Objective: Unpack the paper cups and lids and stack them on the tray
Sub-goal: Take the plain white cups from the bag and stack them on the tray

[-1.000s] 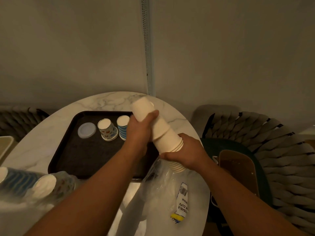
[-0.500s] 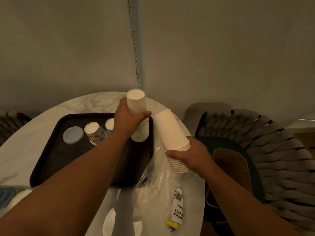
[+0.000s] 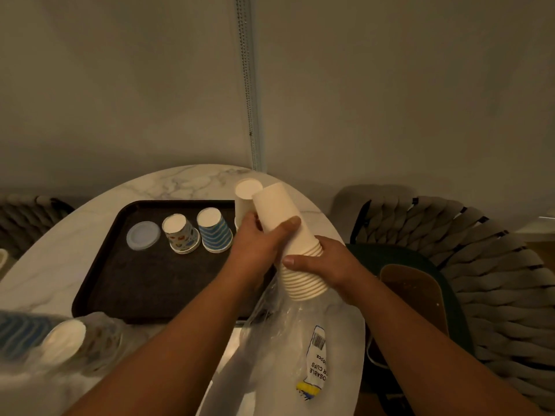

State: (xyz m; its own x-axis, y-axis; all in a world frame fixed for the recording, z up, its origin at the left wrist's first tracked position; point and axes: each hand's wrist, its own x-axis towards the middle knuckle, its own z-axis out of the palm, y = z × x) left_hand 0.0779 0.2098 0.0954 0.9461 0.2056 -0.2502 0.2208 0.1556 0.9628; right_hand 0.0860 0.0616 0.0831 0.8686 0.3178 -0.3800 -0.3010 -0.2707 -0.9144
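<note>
My right hand (image 3: 326, 264) grips a tilted stack of plain white paper cups (image 3: 292, 244) near its rims, with a clear plastic sleeve (image 3: 288, 349) hanging off its lower end. My left hand (image 3: 258, 246) curls around the upper cups of that stack. Just behind it, an upside-down white cup stack (image 3: 244, 198) stands at the right end of the dark tray (image 3: 144, 283). On the tray also stand an upside-down blue-striped cup stack (image 3: 214, 234), a printed cup stack (image 3: 180, 234) and a translucent lid (image 3: 143, 235).
The tray lies on a round marble table (image 3: 60, 253). Wrapped cup packs (image 3: 45, 343) lie at the table's near left. A woven chair (image 3: 486, 265) stands to the right, another chair's edge at far left. A wall rises close behind the table.
My left hand set the cups it had pulled off down at the tray's right end, then came back to grip the top of the stack in my right hand.
</note>
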